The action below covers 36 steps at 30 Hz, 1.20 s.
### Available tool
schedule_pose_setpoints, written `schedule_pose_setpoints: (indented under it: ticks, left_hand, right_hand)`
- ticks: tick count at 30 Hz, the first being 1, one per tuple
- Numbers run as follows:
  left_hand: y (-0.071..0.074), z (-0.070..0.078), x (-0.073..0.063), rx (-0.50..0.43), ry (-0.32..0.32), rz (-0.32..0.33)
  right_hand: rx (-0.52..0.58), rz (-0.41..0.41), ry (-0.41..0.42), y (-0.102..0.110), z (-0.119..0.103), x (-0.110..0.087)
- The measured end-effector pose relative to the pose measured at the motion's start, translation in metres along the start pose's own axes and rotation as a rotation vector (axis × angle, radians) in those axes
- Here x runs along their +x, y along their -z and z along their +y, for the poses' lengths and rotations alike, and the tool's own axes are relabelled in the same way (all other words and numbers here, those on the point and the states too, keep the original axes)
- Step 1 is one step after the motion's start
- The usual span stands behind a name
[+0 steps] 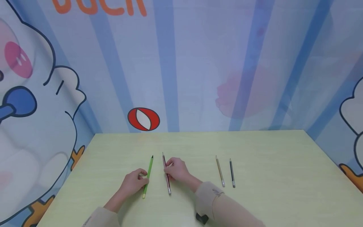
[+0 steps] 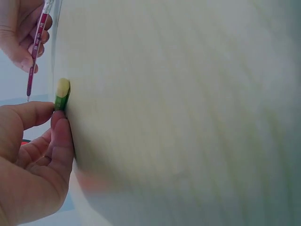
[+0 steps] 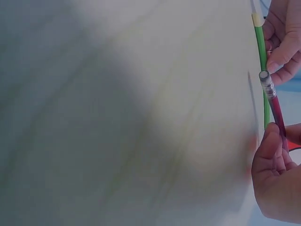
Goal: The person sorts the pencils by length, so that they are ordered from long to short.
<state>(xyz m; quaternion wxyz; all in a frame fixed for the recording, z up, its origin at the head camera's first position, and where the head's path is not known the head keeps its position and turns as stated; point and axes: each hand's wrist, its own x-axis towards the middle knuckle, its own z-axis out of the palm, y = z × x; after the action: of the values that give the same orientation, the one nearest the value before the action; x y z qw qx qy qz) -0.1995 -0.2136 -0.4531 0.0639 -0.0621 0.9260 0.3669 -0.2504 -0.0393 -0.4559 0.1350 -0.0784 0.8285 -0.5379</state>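
On the left of the table my left hand (image 1: 134,183) pinches a green pencil (image 1: 149,168) between thumb and fingers. Its dark tip points away from me, and its pale yellow end (image 2: 63,87) faces the left wrist camera. Just to the right, my right hand (image 1: 177,170) pinches a dark red pencil (image 1: 168,183) near its middle. This one has a silver ferrule and an eraser (image 3: 265,76) at the near end. The two pencils stand side by side with a gap between them, both running roughly away from me.
A gold-coloured pencil (image 1: 220,171) and a dark pencil (image 1: 232,173) lie side by side on the pale table (image 1: 272,164), right of my hands. A small black object (image 1: 202,218) shows under my right sleeve. Behind the table hangs a printed cartoon curtain (image 1: 193,63).
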Motion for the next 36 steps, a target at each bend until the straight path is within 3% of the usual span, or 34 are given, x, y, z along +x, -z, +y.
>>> schedule_pose_setpoints:
  ticks: [9, 21, 36]
  left_hand:
    - [-0.001, 0.001, 0.0, 0.012, 0.016, 0.004]
    - [-0.001, 0.002, 0.002, 0.024, 0.046, 0.001]
    - [0.0, 0.003, -0.001, 0.02, 0.019, 0.011]
  right_hand:
    - [-0.098, 0.008, -0.016, -0.006, 0.0, 0.003]
    - [-0.197, 0.004, 0.044, -0.006, -0.003, 0.001]
    - [-0.393, 0.024, 0.018, -0.013, -0.009, 0.003]
